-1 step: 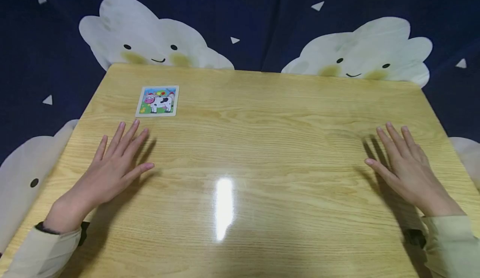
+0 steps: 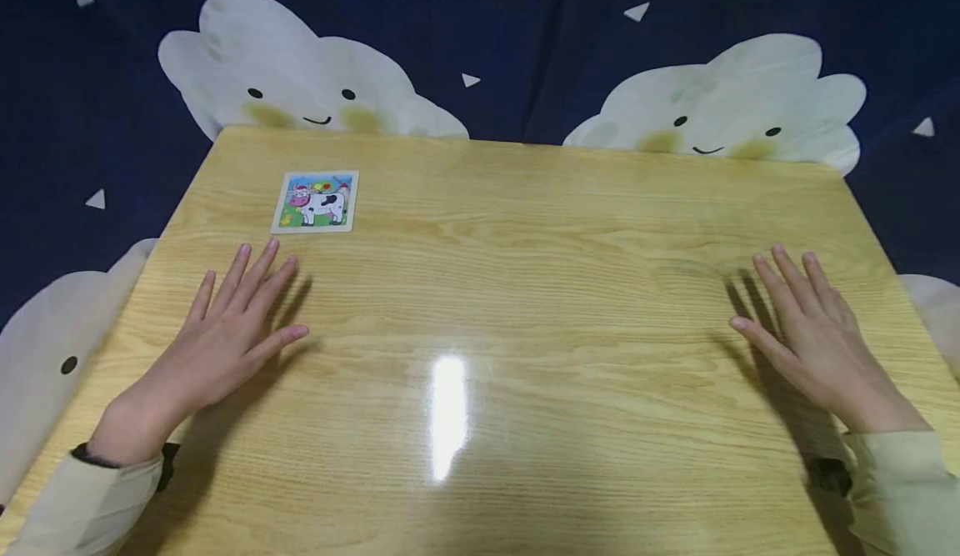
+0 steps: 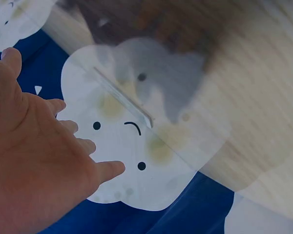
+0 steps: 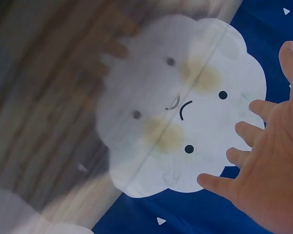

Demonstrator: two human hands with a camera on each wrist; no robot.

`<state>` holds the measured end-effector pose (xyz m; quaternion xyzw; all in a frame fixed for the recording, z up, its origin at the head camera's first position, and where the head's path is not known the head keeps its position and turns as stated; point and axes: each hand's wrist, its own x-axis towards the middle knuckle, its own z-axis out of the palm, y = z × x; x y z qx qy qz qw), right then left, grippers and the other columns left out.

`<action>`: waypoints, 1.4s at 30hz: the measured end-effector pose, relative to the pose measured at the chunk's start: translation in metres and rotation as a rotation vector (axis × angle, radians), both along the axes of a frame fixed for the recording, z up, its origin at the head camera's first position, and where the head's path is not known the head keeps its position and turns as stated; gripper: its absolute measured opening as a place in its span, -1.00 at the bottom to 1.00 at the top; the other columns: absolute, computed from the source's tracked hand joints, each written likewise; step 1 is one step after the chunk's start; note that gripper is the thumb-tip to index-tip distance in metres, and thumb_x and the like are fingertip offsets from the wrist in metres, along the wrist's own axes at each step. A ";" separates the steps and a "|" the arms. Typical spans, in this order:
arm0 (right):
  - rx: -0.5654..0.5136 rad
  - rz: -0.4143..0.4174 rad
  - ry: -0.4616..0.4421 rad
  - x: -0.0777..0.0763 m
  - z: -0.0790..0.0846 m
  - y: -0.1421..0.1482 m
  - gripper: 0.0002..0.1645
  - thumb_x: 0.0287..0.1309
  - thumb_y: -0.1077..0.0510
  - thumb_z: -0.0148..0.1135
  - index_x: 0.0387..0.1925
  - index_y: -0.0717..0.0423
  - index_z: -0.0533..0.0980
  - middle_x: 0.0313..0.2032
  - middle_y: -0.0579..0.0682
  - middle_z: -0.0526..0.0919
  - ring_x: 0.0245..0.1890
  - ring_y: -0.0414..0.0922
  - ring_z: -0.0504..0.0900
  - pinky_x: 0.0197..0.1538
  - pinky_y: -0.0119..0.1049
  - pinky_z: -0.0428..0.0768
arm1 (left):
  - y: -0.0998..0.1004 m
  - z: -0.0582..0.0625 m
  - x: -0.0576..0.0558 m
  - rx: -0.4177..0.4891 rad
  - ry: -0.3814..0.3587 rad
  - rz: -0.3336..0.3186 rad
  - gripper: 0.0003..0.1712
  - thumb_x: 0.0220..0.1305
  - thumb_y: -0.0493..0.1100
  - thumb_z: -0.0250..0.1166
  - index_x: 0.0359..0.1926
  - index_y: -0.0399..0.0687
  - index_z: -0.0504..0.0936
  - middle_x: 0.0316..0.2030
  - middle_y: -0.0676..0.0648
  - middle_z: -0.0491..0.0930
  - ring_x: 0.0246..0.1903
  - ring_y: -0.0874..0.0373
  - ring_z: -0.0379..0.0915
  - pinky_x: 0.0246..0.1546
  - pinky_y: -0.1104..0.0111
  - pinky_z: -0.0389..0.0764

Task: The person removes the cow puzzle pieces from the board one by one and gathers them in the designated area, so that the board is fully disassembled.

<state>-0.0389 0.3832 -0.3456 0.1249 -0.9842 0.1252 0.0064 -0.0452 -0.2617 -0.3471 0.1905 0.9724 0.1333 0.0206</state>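
Observation:
A square picture card with a pale border lies flat near the far left of the table. It shows a cartoon cow with black patches and a pink muzzle. Just this side of it is my left hand, fingers straight and spread, fingertips a short way from the card's near edge. My right hand is over the right part of the table, its fingers spread too and the thumb pointing inward. Neither hand holds anything; each casts a shadow on the wood. Edge-on in the left wrist view, the card looks like a thin pale strip.
The light wood table has a glossy top with a bright reflection near its middle. Behind it hangs a dark blue cloth printed with smiling white clouds and small triangles. Pale sleeves and dark wrist bands cover the wrists.

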 end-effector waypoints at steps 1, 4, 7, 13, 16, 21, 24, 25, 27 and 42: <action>-0.001 0.004 0.000 0.000 0.000 0.000 -0.03 0.40 -0.10 0.08 0.57 0.01 -0.22 0.54 0.10 -0.33 0.49 0.07 -0.51 0.39 0.20 -0.45 | 0.000 0.000 0.000 0.001 -0.003 0.000 -0.08 0.41 0.20 0.12 0.57 0.01 -0.10 0.55 -0.08 -0.32 0.50 -0.01 -0.59 0.36 -0.19 -0.41; -0.009 0.016 -0.003 0.000 -0.002 0.002 -0.03 0.40 -0.09 0.09 0.56 0.02 -0.22 0.54 0.11 -0.33 0.49 0.08 -0.51 0.40 0.17 -0.45 | -0.001 0.000 0.000 -0.005 -0.016 0.001 -0.08 0.41 0.20 0.11 0.57 0.01 -0.11 0.55 -0.08 -0.34 0.50 -0.03 -0.59 0.36 -0.18 -0.42; -0.012 0.022 -0.003 -0.001 -0.002 0.003 -0.03 0.40 -0.08 0.09 0.56 0.04 -0.22 0.54 0.13 -0.32 0.49 0.08 -0.50 0.41 0.16 -0.45 | -0.002 0.001 -0.001 -0.013 -0.037 0.006 -0.08 0.42 0.21 0.09 0.57 0.02 -0.14 0.55 -0.07 -0.37 0.49 -0.03 -0.61 0.36 -0.16 -0.45; -0.012 0.030 0.004 -0.008 0.004 -0.003 -0.02 0.38 -0.09 0.12 0.56 0.06 -0.18 0.54 0.13 -0.28 0.50 0.07 -0.47 0.41 0.16 -0.43 | -0.008 0.004 -0.007 0.000 -0.069 0.016 -0.07 0.43 0.20 0.08 0.58 0.05 -0.19 0.55 -0.06 -0.40 0.49 -0.02 -0.64 0.35 -0.16 -0.50; -0.009 0.063 -0.003 -0.017 0.007 -0.014 -0.01 0.36 -0.11 0.14 0.57 0.00 -0.17 0.54 0.09 -0.27 0.51 0.06 -0.45 0.40 0.20 -0.41 | -0.013 0.004 -0.012 0.017 -0.080 0.014 -0.08 0.44 0.19 0.09 0.58 0.03 -0.18 0.55 -0.07 -0.39 0.49 -0.05 -0.62 0.35 -0.17 -0.50; 0.006 0.167 0.001 -0.039 0.011 -0.051 -0.01 0.36 -0.15 0.13 0.57 -0.06 -0.17 0.55 0.03 -0.24 0.51 0.03 -0.41 0.39 0.27 -0.34 | -0.023 0.003 -0.028 0.043 -0.107 0.011 -0.10 0.46 0.15 0.06 0.57 -0.04 -0.19 0.55 -0.13 -0.39 0.49 -0.11 -0.63 0.32 -0.23 -0.51; 0.029 0.242 0.006 -0.056 0.013 -0.080 -0.04 0.36 -0.19 0.11 0.57 -0.06 -0.14 0.55 0.00 -0.23 0.52 0.02 -0.38 0.41 0.25 -0.27 | -0.031 0.002 -0.041 0.053 -0.141 0.023 -0.10 0.47 0.14 0.06 0.57 -0.08 -0.20 0.54 -0.18 -0.40 0.48 -0.13 -0.65 0.29 -0.27 -0.50; 0.040 0.268 0.008 -0.062 0.013 -0.091 -0.04 0.37 -0.21 0.09 0.57 -0.06 -0.12 0.55 0.00 -0.23 0.52 0.03 -0.37 0.41 0.23 -0.25 | -0.034 0.001 -0.046 0.053 -0.156 0.032 -0.09 0.47 0.14 0.05 0.57 -0.08 -0.21 0.54 -0.18 -0.42 0.48 -0.12 -0.66 0.29 -0.28 -0.50; 0.050 0.321 0.009 -0.076 0.013 -0.112 -0.05 0.36 -0.23 0.09 0.56 -0.06 -0.09 0.55 0.00 -0.20 0.52 0.03 -0.35 0.41 0.24 -0.20 | -0.039 0.000 -0.055 0.050 -0.180 0.046 -0.09 0.48 0.15 0.04 0.56 -0.09 -0.22 0.54 -0.18 -0.43 0.47 -0.13 -0.68 0.28 -0.30 -0.49; 0.109 0.572 -0.073 -0.147 0.008 -0.269 -0.03 0.34 -0.41 -0.09 0.57 -0.11 -0.11 0.55 -0.06 -0.25 0.52 -0.06 -0.40 0.43 0.17 -0.15 | -0.059 -0.005 -0.133 -0.028 -0.317 0.060 -0.05 0.50 0.26 -0.15 0.54 -0.19 -0.36 0.51 -0.28 -0.50 0.43 -0.29 -0.73 0.23 -0.39 -0.43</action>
